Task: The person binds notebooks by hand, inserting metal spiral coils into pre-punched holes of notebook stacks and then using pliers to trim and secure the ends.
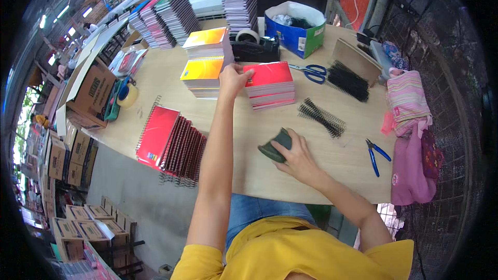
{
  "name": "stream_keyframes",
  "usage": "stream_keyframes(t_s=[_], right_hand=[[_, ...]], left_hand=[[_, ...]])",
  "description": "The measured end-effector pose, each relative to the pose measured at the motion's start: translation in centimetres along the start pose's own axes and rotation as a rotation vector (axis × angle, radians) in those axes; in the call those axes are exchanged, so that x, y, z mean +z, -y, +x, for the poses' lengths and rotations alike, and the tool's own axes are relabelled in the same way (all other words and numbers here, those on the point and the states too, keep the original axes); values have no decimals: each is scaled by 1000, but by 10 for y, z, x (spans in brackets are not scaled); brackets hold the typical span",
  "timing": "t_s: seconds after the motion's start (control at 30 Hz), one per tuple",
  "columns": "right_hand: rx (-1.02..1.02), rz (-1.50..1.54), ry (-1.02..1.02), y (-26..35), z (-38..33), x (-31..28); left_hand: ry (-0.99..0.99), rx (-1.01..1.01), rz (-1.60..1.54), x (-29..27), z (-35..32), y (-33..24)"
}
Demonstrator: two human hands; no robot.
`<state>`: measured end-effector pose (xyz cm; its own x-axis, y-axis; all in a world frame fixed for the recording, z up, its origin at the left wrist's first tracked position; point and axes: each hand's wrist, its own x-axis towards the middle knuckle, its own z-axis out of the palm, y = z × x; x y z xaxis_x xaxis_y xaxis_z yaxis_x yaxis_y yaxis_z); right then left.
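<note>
My left hand (pixel 233 79) reaches to the left edge of a stack of small red notebooks (pixel 270 80), thumb and fingers pinched at the top notebook's corner. My right hand (pixel 300 158) rests nearer to me over the table, its fingers wrapped round a dark green, curved pad (pixel 276 147); its exact kind is unclear. Beside the left hand stand yellow-orange notebooks (pixel 202 68) in a stack. Black binding coils (pixel 321 116) lie on the tabletop to the right of the red stack. Several red spiral-bound notebooks (pixel 158 137) lean together at the left front edge.
Blue-handled scissors (pixel 315 73) and a black tape dispenser (pixel 255 49) lie beyond the red stack. More black coils (pixel 348 80), blue-handled pliers (pixel 377 156) and pink cloth (pixel 413 168) are on the right. A blue-green box (pixel 294 33) and tall notebook stacks (pixel 239 5) stand behind.
</note>
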<state>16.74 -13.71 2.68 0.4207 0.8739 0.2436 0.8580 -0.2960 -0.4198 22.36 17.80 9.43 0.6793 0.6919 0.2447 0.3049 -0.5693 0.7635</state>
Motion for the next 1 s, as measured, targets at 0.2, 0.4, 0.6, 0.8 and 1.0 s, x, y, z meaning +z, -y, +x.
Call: stream_keyframes(t_s=[0.2, 0.4, 0.6, 0.8, 1.0], right_hand=[[-62, 166, -181, 3, 38, -23], [387, -282, -273, -85, 18, -60], [151, -177, -502, -93, 28, -73], [-97, 84, -136, -79, -3, -112], [21, 506, -23, -36, -29, -94]], left_hand=[[73, -90, -31, -22, 30, 32], [57, 245, -572, -58, -127, -53], [60, 290, -202, -47, -284, -6], [-62, 242, -335, -12, -298, -1], [-84, 182, -375, 1, -299, 3]])
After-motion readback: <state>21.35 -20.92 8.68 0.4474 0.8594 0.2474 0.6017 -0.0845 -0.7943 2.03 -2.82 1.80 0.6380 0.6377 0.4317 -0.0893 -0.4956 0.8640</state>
